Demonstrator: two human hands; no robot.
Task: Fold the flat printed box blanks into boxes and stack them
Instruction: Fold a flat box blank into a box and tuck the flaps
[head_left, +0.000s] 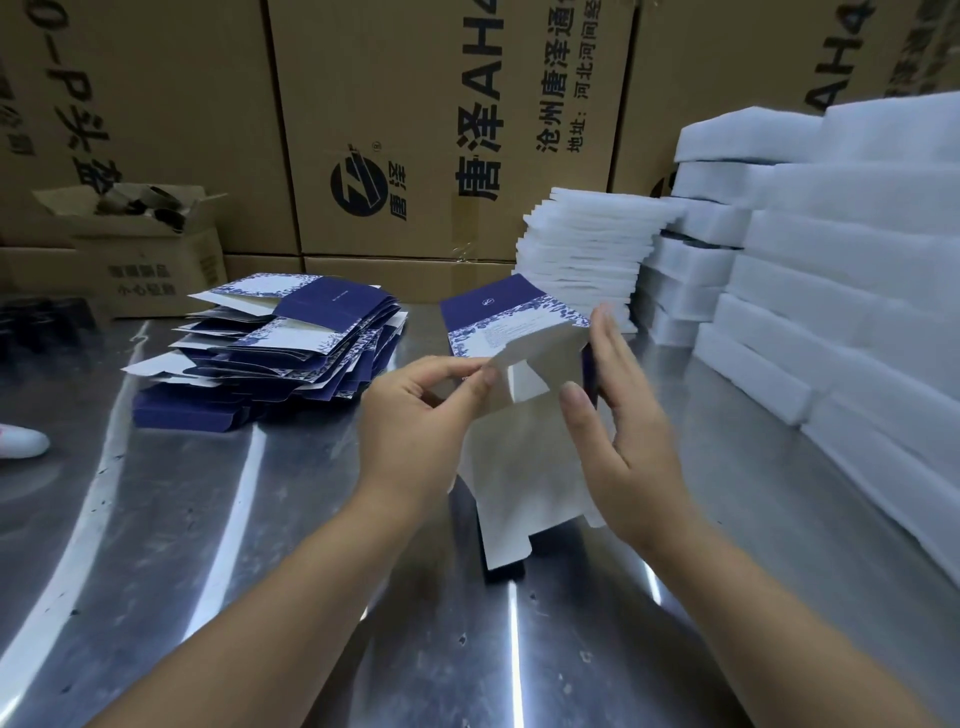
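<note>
A half-formed blue-and-white printed box (511, 322) stands on end at the table's centre, its white inner flaps facing me. My left hand (415, 421) pinches a white flap at the box's left edge between thumb and fingers. With fingers straight, my right hand (618, 431) lies flat against the box's right side. A messy pile of flat printed blanks (280, 348) lies to the left on the steel table (234, 571).
Stacks of white foam pads (587, 249) and thicker foam blocks (841, 291) fill the right side. Large brown cartons (426, 130) wall the back. A small open carton (140, 260) sits back left. A white shoe (21, 439) shows at the left edge.
</note>
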